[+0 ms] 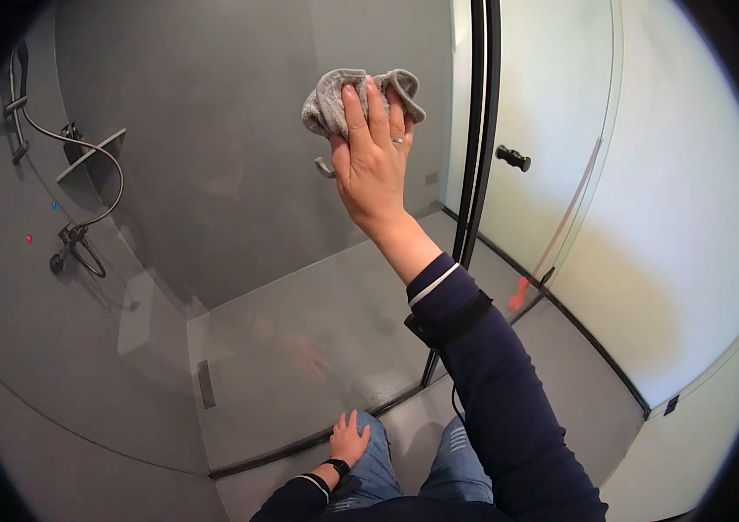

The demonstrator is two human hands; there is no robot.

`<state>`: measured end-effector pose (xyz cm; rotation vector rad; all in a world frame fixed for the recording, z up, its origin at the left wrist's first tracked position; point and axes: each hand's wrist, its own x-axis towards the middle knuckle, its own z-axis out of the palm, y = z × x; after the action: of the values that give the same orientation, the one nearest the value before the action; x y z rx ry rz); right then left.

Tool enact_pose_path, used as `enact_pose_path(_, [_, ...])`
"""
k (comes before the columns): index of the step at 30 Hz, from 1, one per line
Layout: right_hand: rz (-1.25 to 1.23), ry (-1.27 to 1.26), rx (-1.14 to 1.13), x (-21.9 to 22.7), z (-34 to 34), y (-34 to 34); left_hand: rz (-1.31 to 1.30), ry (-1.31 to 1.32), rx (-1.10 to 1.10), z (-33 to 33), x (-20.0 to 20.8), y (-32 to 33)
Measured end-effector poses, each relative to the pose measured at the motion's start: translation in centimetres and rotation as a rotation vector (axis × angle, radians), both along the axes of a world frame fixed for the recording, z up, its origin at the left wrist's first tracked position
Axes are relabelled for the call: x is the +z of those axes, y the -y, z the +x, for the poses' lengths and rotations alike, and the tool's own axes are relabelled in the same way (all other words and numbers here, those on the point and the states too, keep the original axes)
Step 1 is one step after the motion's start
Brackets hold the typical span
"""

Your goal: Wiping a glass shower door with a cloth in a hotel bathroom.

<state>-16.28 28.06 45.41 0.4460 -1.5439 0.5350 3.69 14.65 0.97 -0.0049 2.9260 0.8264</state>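
Observation:
A crumpled grey cloth (330,103) lies under the stretched fingers of my right hand (374,165), which presses it flat against a clear glass panel (300,261). One edge of the cloth curls up beyond the fingertips, and a small loop hangs beside my thumb. My right arm reaches up and forward, with a ring on one finger. Lower down, my left hand (350,442) rests on the left knee of my jeans (374,461), holding nothing, its fingers spread.
Behind the glass is a grey shower area with a shower hose (119,170), a corner shelf (91,155) and a floor drain (205,384). A black frame post (474,130) stands right of my hand. Farther right are a frosted door (552,78) with a black knob (513,157).

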Motion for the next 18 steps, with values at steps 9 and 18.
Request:
enact_pose_path(9, [0.077,0.015,0.028,-5.7,0.6,0.3,-0.024,-0.017,0.007,0.1,0.0,-0.2])
enact_pose_path(18, [0.175,0.167,0.064,-15.1,1.9,0.6,-0.02,0.001,0.02,0.1,0.4,-0.7])
